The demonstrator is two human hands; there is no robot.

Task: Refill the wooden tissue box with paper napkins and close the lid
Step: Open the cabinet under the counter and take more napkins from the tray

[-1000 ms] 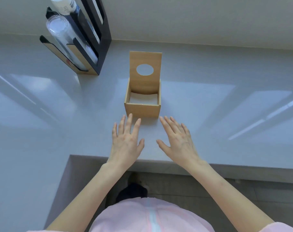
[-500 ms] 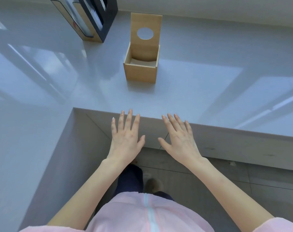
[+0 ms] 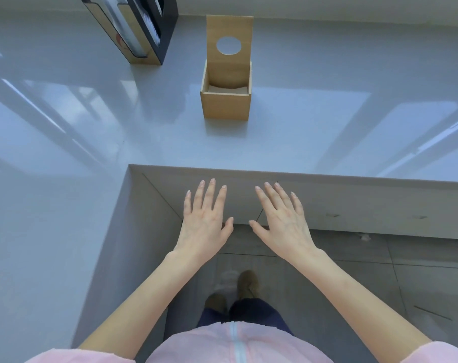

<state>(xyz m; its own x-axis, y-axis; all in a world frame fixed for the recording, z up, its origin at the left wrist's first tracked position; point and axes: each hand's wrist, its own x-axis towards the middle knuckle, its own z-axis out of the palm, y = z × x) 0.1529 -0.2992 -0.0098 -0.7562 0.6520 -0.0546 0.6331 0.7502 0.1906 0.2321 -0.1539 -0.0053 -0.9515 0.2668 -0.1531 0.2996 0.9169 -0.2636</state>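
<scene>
The wooden tissue box (image 3: 225, 105) stands on the glossy grey counter (image 3: 314, 132), a little back from its front edge. Its lid (image 3: 229, 32), with a round hole, is raised upright at the back. A low stack of pale napkins (image 3: 226, 89) lies at the bottom inside. My left hand (image 3: 205, 218) and right hand (image 3: 281, 218) hover palm-down with fingers spread, side by side, in front of and below the counter edge. Both hold nothing and are well short of the box.
A black and wood holder (image 3: 141, 30) with clear tubes stands at the back left, near the wall. The counter wraps around to the left in an L shape. Below are a grey tiled floor (image 3: 353, 284) and my shoes.
Both hands have drawn back from the counter top near the box to below its front edge. The view has pulled away from the box and tilted down.
</scene>
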